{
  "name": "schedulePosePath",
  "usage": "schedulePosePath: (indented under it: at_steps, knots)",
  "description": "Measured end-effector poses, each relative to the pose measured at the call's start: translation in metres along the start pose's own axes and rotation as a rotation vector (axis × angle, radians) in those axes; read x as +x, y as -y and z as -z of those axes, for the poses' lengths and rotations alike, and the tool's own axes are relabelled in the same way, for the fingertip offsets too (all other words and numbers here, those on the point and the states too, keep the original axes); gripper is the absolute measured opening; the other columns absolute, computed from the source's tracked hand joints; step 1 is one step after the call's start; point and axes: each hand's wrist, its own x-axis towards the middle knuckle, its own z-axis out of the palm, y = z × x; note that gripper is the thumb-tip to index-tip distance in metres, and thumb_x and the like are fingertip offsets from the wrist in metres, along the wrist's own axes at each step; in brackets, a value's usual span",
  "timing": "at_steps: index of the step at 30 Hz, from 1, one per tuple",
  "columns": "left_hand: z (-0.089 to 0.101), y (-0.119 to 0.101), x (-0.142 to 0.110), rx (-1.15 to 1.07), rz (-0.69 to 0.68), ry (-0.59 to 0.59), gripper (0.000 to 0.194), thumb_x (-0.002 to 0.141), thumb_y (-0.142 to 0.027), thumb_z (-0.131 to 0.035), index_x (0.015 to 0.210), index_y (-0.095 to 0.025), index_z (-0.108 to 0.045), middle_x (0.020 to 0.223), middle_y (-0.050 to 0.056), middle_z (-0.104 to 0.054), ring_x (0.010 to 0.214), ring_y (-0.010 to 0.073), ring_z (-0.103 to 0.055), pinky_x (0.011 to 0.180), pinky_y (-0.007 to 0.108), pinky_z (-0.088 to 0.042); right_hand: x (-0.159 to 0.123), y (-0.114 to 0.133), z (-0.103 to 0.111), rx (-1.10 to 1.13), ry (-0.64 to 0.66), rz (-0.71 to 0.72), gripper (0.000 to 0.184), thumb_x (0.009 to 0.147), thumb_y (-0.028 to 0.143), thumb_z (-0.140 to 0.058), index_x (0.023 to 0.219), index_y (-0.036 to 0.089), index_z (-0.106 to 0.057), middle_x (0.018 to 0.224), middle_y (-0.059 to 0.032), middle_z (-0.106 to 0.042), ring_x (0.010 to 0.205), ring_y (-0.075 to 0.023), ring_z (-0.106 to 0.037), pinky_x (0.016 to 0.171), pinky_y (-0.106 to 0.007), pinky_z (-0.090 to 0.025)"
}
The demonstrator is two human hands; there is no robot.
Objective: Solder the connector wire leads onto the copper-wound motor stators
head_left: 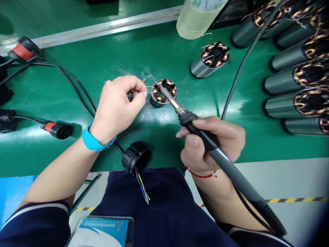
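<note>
My right hand (213, 144) is wrapped around the handle of a soldering iron (221, 157), whose metal tip reaches over the near stator (163, 93) with copper windings. Pinched between thumb and finger, my left hand (122, 103) holds a thin blue wire (149, 92) at the stator's left rim. Loose fine copper wire (149, 78) curls up behind that rim. Whether the iron's tip touches the wire I cannot tell. A black round cap (136, 157) with several coloured wires (142, 187) sticking out sits at the table's front edge, below my left hand.
Another stator (210, 60) stands behind to the right, and several more stators (282, 84) are lined up at the right. Black cables with red-banded connectors (55, 129) lie at the left. A roll of tape (199, 19) stands at the back. The iron's cord (243, 67) crosses the green table.
</note>
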Motion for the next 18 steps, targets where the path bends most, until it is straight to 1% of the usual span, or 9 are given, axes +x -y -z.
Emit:
schedulePosePath:
  at_steps: [3,6,10,13,16,18]
  knots:
    - [-0.0002,-0.0005,-0.0004,0.002,0.0,0.0,0.009,0.079,-0.02,-0.057,0.071,-0.019,-0.061,0.065,0.001,-0.06,0.073,0.0171,-0.06,0.072,0.032,-0.05,0.0001,-0.0006,0.0002,-0.023,0.002,-0.007,0.024,0.085,0.029,-0.061,0.109,0.025,-0.061,0.066,0.0022,-0.061,0.051,-0.0155,-0.06,0.049,-0.032,-0.053]
    - [-0.0003,-0.0011,-0.0007,-0.003,-0.002,0.004,0.01,0.079,-0.019,-0.056,0.071,-0.019,-0.062,0.065,0.001,-0.059,0.075,0.0175,-0.06,0.072,0.032,-0.05,-0.0021,-0.001,0.0004,-0.039,0.017,-0.025,0.026,0.084,0.028,-0.062,0.11,0.026,-0.06,0.072,0.0011,-0.064,0.052,-0.015,-0.06,0.05,-0.032,-0.053]
    - [-0.0004,-0.0016,-0.0002,-0.002,-0.006,-0.005,0.01,0.079,-0.019,-0.056,0.07,-0.019,-0.061,0.064,0.0,-0.059,0.07,0.0157,-0.058,0.07,0.03,-0.05,-0.004,-0.0015,0.0,-0.058,0.019,-0.049,0.028,0.084,0.029,-0.063,0.111,0.027,-0.06,0.078,0.0002,-0.065,0.053,-0.0145,-0.06,0.049,-0.031,-0.052]
    - [-0.0005,-0.0018,0.0002,0.0,-0.008,-0.007,0.01,0.078,-0.018,-0.056,0.069,-0.019,-0.061,0.064,0.0,-0.059,0.067,0.0144,-0.057,0.068,0.029,-0.049,-0.0022,-0.002,-0.0001,-0.032,0.013,-0.03,0.028,0.084,0.028,-0.063,0.112,0.025,-0.06,0.073,0.0012,-0.063,0.052,-0.0145,-0.059,0.049,-0.032,-0.052]
    - [-0.0005,-0.0017,0.0,0.006,-0.008,-0.008,0.011,0.078,-0.018,-0.056,0.069,-0.019,-0.061,0.064,0.0,-0.06,0.067,0.0141,-0.057,0.068,0.029,-0.049,-0.0003,-0.002,0.0017,0.005,-0.02,0.035,0.024,0.085,0.028,-0.061,0.108,0.021,-0.063,0.064,0.0016,-0.058,0.05,-0.0146,-0.057,0.045,-0.031,-0.049]
    - [-0.0004,-0.0015,-0.0002,0.007,-0.008,-0.007,0.011,0.079,-0.018,-0.055,0.07,-0.019,-0.062,0.064,0.0,-0.06,0.067,0.0144,-0.057,0.069,0.03,-0.048,-0.0007,-0.0012,0.0034,0.014,-0.052,0.085,0.021,0.086,0.029,-0.06,0.103,0.018,-0.065,0.062,0.0009,-0.058,0.047,-0.0138,-0.054,0.043,-0.031,-0.047]
